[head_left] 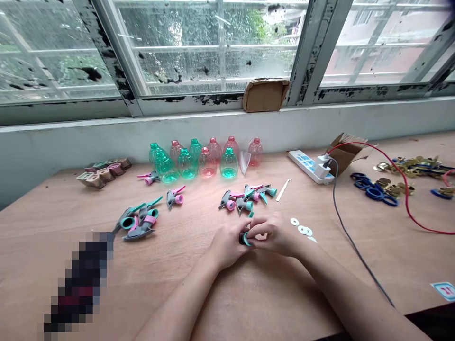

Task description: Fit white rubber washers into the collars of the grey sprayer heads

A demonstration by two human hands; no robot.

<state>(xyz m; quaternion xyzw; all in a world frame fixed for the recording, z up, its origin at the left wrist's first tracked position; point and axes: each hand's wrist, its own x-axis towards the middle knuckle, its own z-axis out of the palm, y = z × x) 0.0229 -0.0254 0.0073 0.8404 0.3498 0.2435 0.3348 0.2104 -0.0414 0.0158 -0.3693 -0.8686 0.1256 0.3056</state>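
Lower centre of the frame, head view: left hand (229, 245) is closed round a trigger spray head (247, 238), low over the bench (273, 296), teal collar end poking out toward the right side. Looks like left is the fixture, leaving the collar exposed for the other side. Right hand (273, 233) has its fingers bent in, tips on or right at that collar; can't tell if they pinch the rim or something small, fingers block it. Both forearms come in from the bottom edge, wrists low, probably for steadiness. White washers (295, 221) lie loose just right of the right hand, flat and mostly apart, so presumably easy to pick singly. White slim tool (283, 190) sits above them, likely parked in reach. Loose spray heads (244, 204) are bunched just above the hands; second pile (141, 232) at left of centre, well apart, maybe to keep two lots separate. Bottles (207, 163), green and pink, stand upright along the wall at upper centre, seemingly out of the way. Power strip (300, 162) at upper right, grey cable (350, 242) running down clear of the right hand.
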